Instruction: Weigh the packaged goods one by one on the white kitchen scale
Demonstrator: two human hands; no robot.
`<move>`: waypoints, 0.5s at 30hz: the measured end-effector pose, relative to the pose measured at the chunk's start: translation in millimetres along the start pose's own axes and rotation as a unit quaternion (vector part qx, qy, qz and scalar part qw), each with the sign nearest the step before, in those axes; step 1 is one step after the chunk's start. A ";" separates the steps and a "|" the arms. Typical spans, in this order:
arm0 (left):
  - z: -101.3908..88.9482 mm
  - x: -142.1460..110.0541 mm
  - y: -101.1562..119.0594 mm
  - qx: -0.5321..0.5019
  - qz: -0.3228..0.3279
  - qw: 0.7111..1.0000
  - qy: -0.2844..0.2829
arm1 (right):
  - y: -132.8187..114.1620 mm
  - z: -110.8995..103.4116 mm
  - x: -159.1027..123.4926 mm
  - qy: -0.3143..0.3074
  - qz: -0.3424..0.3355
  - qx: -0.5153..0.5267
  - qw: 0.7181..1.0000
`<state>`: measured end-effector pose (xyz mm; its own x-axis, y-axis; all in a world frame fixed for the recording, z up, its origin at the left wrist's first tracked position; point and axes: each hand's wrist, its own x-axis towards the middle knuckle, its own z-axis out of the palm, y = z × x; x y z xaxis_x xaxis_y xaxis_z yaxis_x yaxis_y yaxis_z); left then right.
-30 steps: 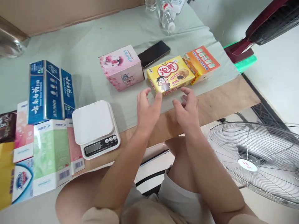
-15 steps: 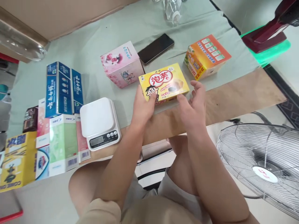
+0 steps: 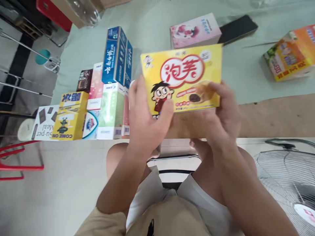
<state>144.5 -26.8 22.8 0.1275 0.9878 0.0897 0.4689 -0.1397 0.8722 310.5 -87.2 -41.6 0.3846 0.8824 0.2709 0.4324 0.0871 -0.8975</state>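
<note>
A yellow cream puff box (image 3: 182,70) is lifted above the front edge of the table, its printed front tilted toward me. My left hand (image 3: 150,114) grips its left end, the thumb lying over the cartoon figure. At the opposite end is my right hand (image 3: 221,113), slightly blurred, with a finger over the lower right corner of the front and the thumb below the bottom edge. Behind the yellow box stands a pink box (image 3: 195,31), its lower part covered. The white kitchen scale is almost wholly hidden behind my left hand and the box.
On the left stand blue toothpaste boxes (image 3: 114,57), a green-and-white box (image 3: 110,111), a yellow carton (image 3: 71,114) and several other packages. A black phone (image 3: 238,29) lies at the back. An orange box (image 3: 287,55) is on the right. Beside the table is a fan (image 3: 290,177).
Both hands have closed on the yellow box and raised it off the table toward me. My view has turned left and downward, so the other packages appear shifted right.
</note>
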 end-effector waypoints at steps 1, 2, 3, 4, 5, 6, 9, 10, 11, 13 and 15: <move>-12.0 0.8 -10.0 0.011 -0.001 1.000 0.020 | -2.9 11.4 1.4 -0.022 -0.007 0.018 1.000; -21.3 1.8 -20.2 0.020 -0.005 0.999 0.040 | -5.2 22.9 3.2 -0.030 -0.016 0.038 0.999; -28.0 3.1 -29.6 0.024 -0.011 0.998 0.058 | -6.7 34.0 5.2 -0.029 -0.026 0.051 0.998; -32.4 4.5 -37.7 0.021 -0.018 0.997 0.068 | -7.5 44.2 7.2 -0.036 -0.027 0.048 0.998; -34.9 5.7 -44.1 0.014 -0.022 0.997 0.071 | -7.5 53.4 9.0 -0.040 -0.024 0.041 0.998; -36.1 6.5 -48.6 0.006 -0.022 0.997 0.071 | -6.7 61.2 10.3 -0.043 -0.017 0.037 0.998; -37.3 5.4 -54.6 -0.010 -0.025 0.999 0.047 | -1.2 75.5 12.1 -0.041 0.001 0.031 0.999; -38.0 3.9 -55.7 -0.014 -0.029 0.999 0.043 | 0.9 77.6 12.3 -0.036 0.007 0.026 0.999; -38.9 2.2 -57.0 -0.018 -0.033 0.998 0.044 | 2.8 78.7 12.6 -0.029 0.011 0.020 0.999; -41.1 -0.9 -61.0 -0.032 -0.035 0.997 0.055 | 5.3 79.7 14.0 -0.011 0.025 0.016 0.999; -42.6 -2.7 -66.3 -0.050 -0.026 0.996 0.063 | 5.6 81.0 16.3 0.005 0.049 0.036 0.998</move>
<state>75.8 -17.2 -14.8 -0.0082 0.9953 0.0964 0.3819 -0.0860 0.9202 253.1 -34.9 -70.4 0.4305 0.8839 0.1827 0.3317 0.0334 -0.9428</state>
